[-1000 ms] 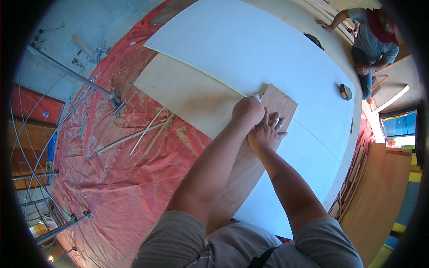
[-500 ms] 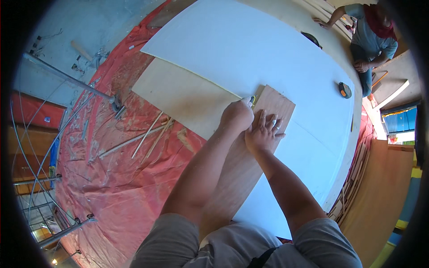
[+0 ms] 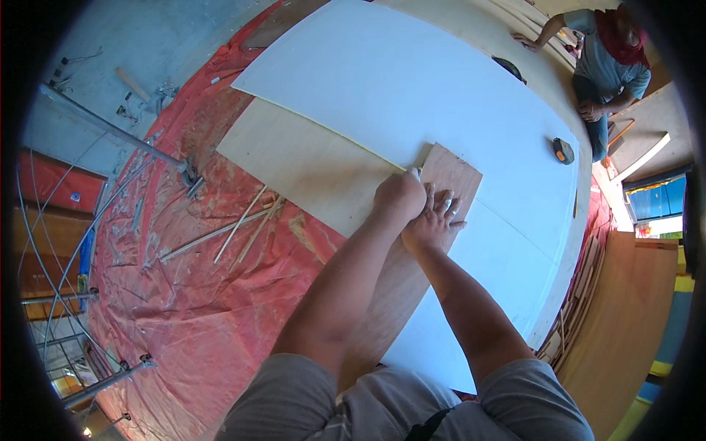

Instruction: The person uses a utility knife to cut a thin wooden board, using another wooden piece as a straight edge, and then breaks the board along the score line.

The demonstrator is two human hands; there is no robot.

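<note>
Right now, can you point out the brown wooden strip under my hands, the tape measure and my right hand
brown wooden strip (image 3: 457, 170), head view, on its bare far end beyond the hands.
tape measure (image 3: 563, 151), head view, middle of its case, on the white sheet.
right hand (image 3: 434, 220), head view, on the back of the hand, pressed flat on the strip.

A red plastic tarpaulin (image 3: 169, 294) is covering the floor, wrinkled and dusted with pale debris, with thin wooden strips (image 3: 235, 228) lying across it. A grey concrete floor (image 3: 140, 44) is showing at upper left, crossed by metal poles (image 3: 110, 128). Plywood sheets (image 3: 632, 316) are resting at right. Bright daylight is falling over the scene. A second person (image 3: 603, 59) is crouching at upper right.
</note>
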